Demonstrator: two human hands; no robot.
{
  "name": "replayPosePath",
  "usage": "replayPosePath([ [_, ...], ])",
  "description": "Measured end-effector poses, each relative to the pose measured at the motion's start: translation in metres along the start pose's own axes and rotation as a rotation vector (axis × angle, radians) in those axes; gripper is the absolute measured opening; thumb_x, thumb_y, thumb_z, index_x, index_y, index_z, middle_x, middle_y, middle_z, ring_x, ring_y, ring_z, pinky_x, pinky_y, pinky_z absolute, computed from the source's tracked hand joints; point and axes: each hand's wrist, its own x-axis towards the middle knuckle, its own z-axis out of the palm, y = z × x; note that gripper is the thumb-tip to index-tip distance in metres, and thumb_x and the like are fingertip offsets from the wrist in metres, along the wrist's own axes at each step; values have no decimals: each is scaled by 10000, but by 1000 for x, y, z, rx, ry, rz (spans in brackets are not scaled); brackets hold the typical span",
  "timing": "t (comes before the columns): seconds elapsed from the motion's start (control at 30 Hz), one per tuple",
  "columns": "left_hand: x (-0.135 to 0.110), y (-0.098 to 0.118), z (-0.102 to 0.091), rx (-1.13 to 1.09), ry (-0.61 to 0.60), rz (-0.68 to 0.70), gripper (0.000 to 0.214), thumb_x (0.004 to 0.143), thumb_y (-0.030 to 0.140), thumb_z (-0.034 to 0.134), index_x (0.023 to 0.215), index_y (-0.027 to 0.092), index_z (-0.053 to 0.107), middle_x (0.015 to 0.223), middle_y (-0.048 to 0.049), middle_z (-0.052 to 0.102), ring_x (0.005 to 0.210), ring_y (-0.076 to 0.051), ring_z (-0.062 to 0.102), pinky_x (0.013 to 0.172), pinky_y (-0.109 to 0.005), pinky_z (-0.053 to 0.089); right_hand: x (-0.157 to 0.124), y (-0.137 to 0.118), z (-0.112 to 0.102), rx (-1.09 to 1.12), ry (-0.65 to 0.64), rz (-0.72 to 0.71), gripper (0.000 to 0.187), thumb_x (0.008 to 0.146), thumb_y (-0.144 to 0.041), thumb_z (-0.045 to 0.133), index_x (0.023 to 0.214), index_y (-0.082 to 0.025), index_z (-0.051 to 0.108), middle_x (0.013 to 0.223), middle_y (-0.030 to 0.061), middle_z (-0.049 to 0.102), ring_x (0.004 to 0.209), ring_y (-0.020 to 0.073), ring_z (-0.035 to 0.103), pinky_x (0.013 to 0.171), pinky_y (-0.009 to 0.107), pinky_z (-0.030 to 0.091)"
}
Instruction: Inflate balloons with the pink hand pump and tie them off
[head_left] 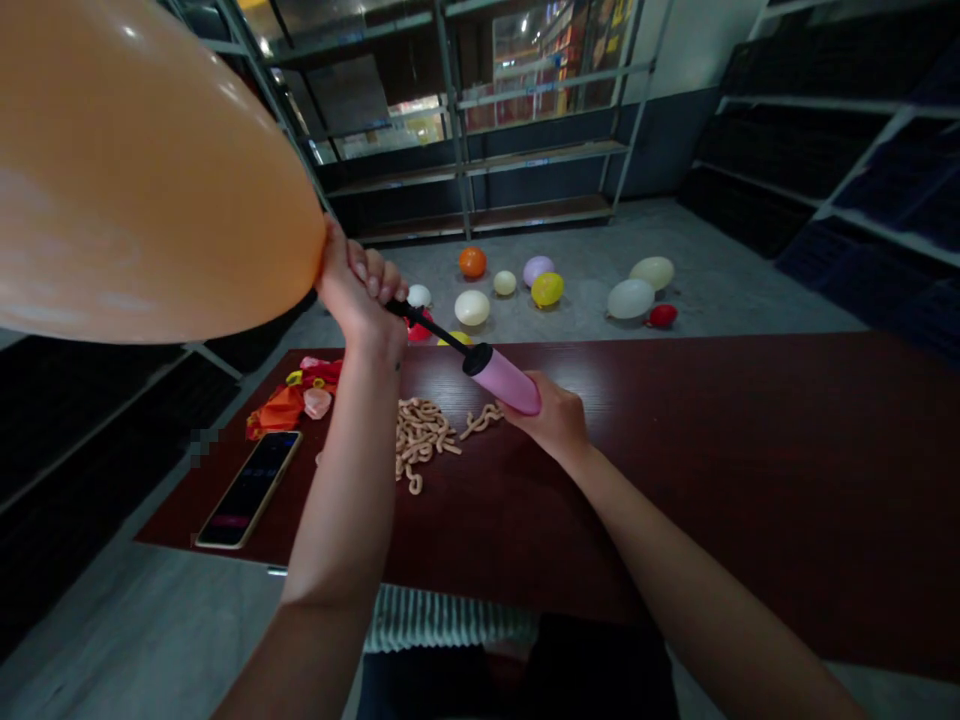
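Observation:
A large orange balloon (150,180), swollen with air, fills the upper left of the head view. My left hand (360,275) is closed where the balloon's neck meets the black tip of a pink balloon pump (504,378); the neck itself is hidden by the fingers. The pump slants down to the right, its black rod showing between the tip and the pink barrel. My right hand (551,415) is wrapped round the barrel's lower end. Beneath my hands, a heap of beige, twisted strips (424,435) lies on the dark red table (720,470).
Uninflated balloons (281,405) and a phone (250,490) lie at the table's left. Beyond the far edge, several inflated balloons, including a yellow one (547,289) and a white one (631,299), rest on the floor. Metal shelves (540,210) stand behind them.

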Motion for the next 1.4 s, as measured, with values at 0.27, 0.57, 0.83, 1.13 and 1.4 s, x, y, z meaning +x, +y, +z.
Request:
replayPosePath([
  [0.27, -28, -83, 18, 84, -48, -122, 575, 1006, 326, 435, 482, 183, 245, 355, 57, 196, 295, -69, 163, 334, -231, 141, 3, 2, 3, -31, 7, 117, 440, 789, -581, 586, 1018, -205, 608, 842, 52, 731, 704, 196, 673, 588, 259, 381],
  [0.57, -28, -62, -30, 42, 65, -155, 588, 958, 502, 493, 546, 181, 222, 415, 70, 176, 330, -61, 192, 396, -234, 172, 2, -4, -4, -79, -85, -18, 476, 790, -596, 600, 1073, -213, 625, 931, 47, 732, 777, 178, 663, 616, 254, 359],
  [0.83, -31, -21, -84, -84, 215, -131, 572, 1015, 432, 379, 522, 174, 246, 400, 64, 187, 329, -69, 187, 391, -224, 198, -4, -12, -8, -131, -172, -183, 419, 802, -544, 614, 1046, -204, 648, 957, 60, 732, 821, 184, 664, 659, 267, 383],
  [1.13, -24, 50, -102, -49, 217, -31, 582, 1000, 425, 428, 521, 173, 213, 402, 67, 173, 323, -57, 184, 375, -201, 222, -8, -8, -7, -142, -176, -260, 462, 786, -504, 657, 1109, -176, 635, 1015, 85, 725, 886, 217, 681, 765, 298, 456],
  [1.4, -21, 77, -45, 1, 75, 67, 532, 995, 402, 452, 564, 185, 228, 450, 64, 163, 329, -65, 196, 369, -196, 218, -8, -6, -4, -88, -131, -188, 462, 788, -457, 661, 1151, -180, 595, 1013, 100, 718, 900, 224, 686, 781, 310, 498],
])
